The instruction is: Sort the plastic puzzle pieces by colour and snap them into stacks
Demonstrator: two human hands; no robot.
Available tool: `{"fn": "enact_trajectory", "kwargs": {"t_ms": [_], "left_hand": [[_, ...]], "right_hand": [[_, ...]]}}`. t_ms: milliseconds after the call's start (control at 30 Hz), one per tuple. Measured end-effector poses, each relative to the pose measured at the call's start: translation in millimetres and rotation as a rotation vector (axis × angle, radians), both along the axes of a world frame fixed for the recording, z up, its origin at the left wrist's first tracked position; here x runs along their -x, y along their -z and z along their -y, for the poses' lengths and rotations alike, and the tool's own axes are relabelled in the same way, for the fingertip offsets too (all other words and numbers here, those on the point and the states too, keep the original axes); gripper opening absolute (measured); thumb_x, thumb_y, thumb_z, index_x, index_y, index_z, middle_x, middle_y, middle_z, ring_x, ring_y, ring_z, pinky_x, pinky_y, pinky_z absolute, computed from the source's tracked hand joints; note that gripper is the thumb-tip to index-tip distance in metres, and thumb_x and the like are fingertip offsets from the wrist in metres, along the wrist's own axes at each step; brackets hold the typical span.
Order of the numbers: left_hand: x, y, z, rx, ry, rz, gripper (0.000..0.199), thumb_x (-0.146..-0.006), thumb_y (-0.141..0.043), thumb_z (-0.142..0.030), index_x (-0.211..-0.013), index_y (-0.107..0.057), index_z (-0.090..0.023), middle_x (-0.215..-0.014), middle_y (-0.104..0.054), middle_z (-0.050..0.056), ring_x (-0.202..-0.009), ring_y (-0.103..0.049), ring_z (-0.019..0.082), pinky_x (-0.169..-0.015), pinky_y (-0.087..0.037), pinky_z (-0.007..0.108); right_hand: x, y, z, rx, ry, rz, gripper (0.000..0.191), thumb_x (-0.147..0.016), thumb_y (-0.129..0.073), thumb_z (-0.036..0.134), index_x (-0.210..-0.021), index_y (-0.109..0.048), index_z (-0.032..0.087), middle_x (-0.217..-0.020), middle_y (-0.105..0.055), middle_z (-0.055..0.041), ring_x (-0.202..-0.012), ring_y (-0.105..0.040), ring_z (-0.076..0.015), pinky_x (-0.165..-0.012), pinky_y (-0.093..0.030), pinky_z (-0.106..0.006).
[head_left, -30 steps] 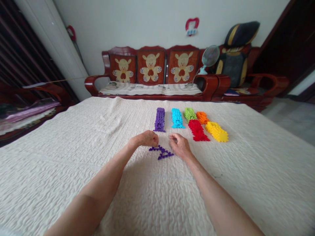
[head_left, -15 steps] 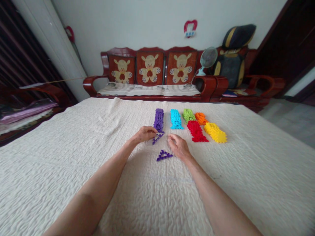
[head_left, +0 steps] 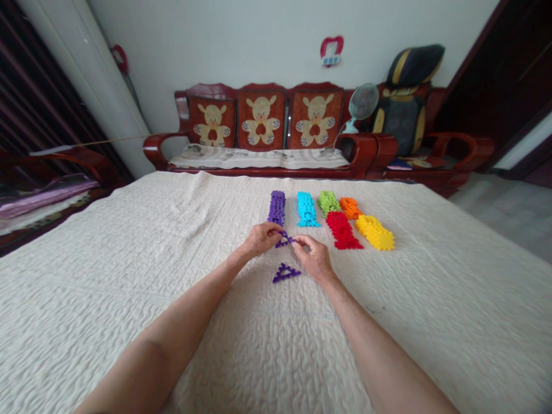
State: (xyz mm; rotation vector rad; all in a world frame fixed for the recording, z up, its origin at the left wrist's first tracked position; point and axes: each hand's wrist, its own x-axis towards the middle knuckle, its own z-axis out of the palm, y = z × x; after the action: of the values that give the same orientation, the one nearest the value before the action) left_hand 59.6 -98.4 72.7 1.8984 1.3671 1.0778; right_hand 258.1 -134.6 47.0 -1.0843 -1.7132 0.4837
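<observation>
Between both hands is a purple triangular building piece (head_left: 284, 241) with an open middle and notched edges. My left hand (head_left: 261, 238) pinches its upper left side, and my right hand (head_left: 314, 254) has thumb and fingers closed on its right corner. A second purple triangle (head_left: 286, 273) lies flat on the quilted cover, just below the hands. Behind my left hand rests a row of stacked purple pieces (head_left: 277, 206), whose near end is partly hidden by the fingers.
Right of the purple row lie stacks of blue (head_left: 306, 208), green (head_left: 329, 203), orange (head_left: 350, 207), red (head_left: 342, 231) and yellow pieces (head_left: 376, 232). A pale quilted cover (head_left: 129, 276) spreads beneath everything. Beyond it stands a wooden sofa (head_left: 263, 168) with a fan (head_left: 363, 103).
My left hand has moved slightly right with the purple triangle and turned it. My right hand, apart from the piece before, now grips its right corner.
</observation>
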Motion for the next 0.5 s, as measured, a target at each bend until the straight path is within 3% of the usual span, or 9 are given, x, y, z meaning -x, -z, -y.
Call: {"fn": "enact_trajectory", "kwargs": {"t_ms": [100,267,500], "left_hand": [[-0.3,-5.3,2.1,0.174,-0.101,0.058,0.020,-0.082,-0.065,-0.033,-0.084,-0.075,-0.015,-0.058,-0.064,-0.001,-0.052,-0.056,0.009,-0.052,-0.041,0.019],[1.0,-11.6,7.9,0.484,0.012,0.263,0.039,-0.082,-0.067,-0.051,-0.073,-0.070,-0.013,-0.058,-0.066,0.003,-0.048,-0.055,0.008,-0.050,-0.043,0.020],[-1.5,-8.3,8.4,0.525,0.087,0.450,0.029,-0.064,-0.083,-0.026,-0.088,-0.072,-0.013,-0.065,-0.067,0.000,-0.057,-0.058,0.008,-0.056,-0.046,0.019]], "right_hand": [[0.9,1.3,-0.1,-0.125,0.024,0.037,0.017,-0.087,-0.057,0.029,-0.094,-0.071,0.022,-0.090,-0.076,-0.0048,-0.083,-0.070,-0.0193,-0.082,-0.055,-0.031],[1.7,3.7,0.0,-0.246,0.009,0.173,0.016,-0.087,-0.056,0.019,-0.095,-0.069,0.022,-0.088,-0.074,-0.0054,-0.082,-0.069,-0.0195,-0.081,-0.053,-0.031],[3.3,0.7,4.3,-0.213,-0.089,0.236,0.017,-0.081,-0.056,0.011,-0.091,-0.067,0.021,-0.086,-0.072,-0.0044,-0.082,-0.068,-0.0187,-0.080,-0.052,-0.030]]}}
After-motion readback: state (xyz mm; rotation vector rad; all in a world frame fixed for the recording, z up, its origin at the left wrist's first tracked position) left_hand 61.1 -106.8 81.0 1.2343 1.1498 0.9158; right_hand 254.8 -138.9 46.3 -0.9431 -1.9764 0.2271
